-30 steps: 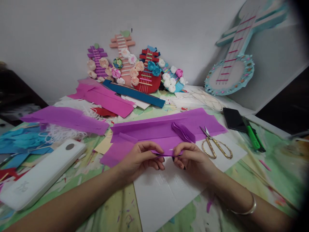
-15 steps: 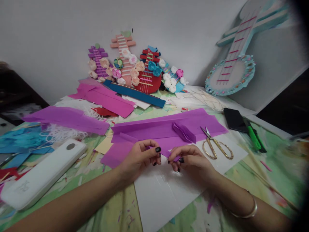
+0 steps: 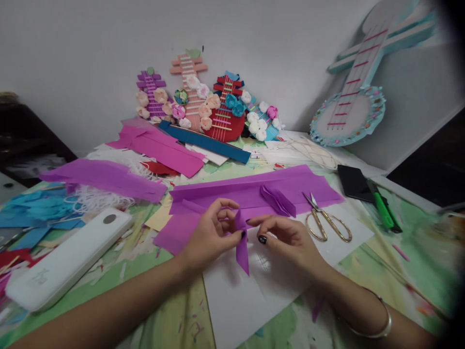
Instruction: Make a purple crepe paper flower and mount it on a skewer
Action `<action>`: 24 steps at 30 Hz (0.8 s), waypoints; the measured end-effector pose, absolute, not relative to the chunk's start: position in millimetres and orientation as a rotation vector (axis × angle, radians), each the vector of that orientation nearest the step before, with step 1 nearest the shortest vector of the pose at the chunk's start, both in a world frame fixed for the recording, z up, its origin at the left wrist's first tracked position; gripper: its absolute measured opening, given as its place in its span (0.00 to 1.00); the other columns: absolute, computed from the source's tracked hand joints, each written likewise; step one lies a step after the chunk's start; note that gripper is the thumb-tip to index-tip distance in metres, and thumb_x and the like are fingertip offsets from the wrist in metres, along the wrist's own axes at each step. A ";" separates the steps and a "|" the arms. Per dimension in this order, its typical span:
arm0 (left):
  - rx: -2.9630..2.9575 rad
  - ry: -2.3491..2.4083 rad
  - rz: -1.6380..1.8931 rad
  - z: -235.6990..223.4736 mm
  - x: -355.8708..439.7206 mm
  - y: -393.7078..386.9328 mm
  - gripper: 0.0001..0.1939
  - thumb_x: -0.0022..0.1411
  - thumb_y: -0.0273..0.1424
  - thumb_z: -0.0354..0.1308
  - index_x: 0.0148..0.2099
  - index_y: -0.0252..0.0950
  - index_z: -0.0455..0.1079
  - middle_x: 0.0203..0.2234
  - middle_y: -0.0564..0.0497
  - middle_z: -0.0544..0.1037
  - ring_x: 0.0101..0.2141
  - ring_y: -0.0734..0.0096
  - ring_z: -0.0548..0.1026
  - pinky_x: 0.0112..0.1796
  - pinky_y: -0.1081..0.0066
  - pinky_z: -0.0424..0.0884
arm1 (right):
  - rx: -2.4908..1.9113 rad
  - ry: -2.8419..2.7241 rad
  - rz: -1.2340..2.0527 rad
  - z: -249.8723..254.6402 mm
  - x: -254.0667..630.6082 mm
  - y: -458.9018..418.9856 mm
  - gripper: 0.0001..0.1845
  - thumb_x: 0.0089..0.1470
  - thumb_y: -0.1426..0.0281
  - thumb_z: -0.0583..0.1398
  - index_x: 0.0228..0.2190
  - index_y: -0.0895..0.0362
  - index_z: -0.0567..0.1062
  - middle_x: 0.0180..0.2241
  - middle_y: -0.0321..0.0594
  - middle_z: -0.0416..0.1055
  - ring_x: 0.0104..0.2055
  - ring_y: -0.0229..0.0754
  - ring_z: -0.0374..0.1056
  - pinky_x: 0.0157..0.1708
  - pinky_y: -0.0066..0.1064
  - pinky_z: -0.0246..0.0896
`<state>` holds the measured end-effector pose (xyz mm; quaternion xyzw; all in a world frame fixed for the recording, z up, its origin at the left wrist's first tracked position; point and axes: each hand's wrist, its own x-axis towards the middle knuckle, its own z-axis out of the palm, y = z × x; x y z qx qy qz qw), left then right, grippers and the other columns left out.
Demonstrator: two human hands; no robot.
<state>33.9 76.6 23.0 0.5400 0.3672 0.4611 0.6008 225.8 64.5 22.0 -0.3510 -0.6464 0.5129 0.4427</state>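
Note:
Between thumb and fingers, my left hand [image 3: 214,231] pinches a small piece of purple crepe paper [image 3: 242,257], narrow in the middle, with one pointed end hanging down. My right hand [image 3: 286,240] is close beside it, thumb and forefinger apart, the forefinger tip near the paper; whether it touches cannot be told. Beneath both hands lies a white sheet [image 3: 232,305]. A stack of purple paper petals [image 3: 278,200] rests on the larger purple crepe sheet [image 3: 308,182] behind. Gold-handled scissors [image 3: 329,223] lie to the right with blades slightly parted.
A white oblong device [image 3: 69,261] lies at left near blue paper scraps [image 3: 43,206] and white string [image 3: 101,198]. At right are a black flat object [image 3: 354,183] and a green cutter [image 3: 383,208]. Decorated paper instruments [image 3: 223,116] lean along the wall.
The purple piece has turned from stretched between both hands to hanging upright from my left hand. My right hand has let go, and its fingers have parted.

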 end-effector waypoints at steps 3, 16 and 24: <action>1.455 0.846 1.011 28.3 36.2 69.7 0.21 0.51 0.20 0.58 0.47 0.37 0.57 0.28 0.56 0.68 0.31 0.76 0.69 0.33 0.74 0.65 | -0.805 -1.666 1.115 23.4 224.0 63.2 0.14 0.53 0.69 0.61 0.43 0.53 0.71 0.46 0.45 0.70 0.48 0.44 0.66 0.44 0.37 0.63; 2.066 0.970 0.987 27.9 32.5 65.6 0.07 0.53 0.19 0.52 0.33 0.36 0.63 0.27 0.53 0.69 0.30 0.73 0.69 0.31 0.73 0.63 | -0.833 -1.733 1.020 23.5 224.7 64.4 0.01 0.51 0.72 0.63 0.29 0.56 0.76 0.31 0.41 0.74 0.36 0.41 0.70 0.38 0.36 0.66; 2.129 1.001 1.066 26.7 32.1 63.3 0.10 0.53 0.19 0.54 0.37 0.37 0.67 0.28 0.53 0.74 0.29 0.73 0.71 0.32 0.73 0.64 | -0.842 -1.649 1.024 27.1 224.2 63.9 0.02 0.49 0.73 0.64 0.29 0.55 0.78 0.29 0.40 0.76 0.34 0.40 0.71 0.36 0.34 0.67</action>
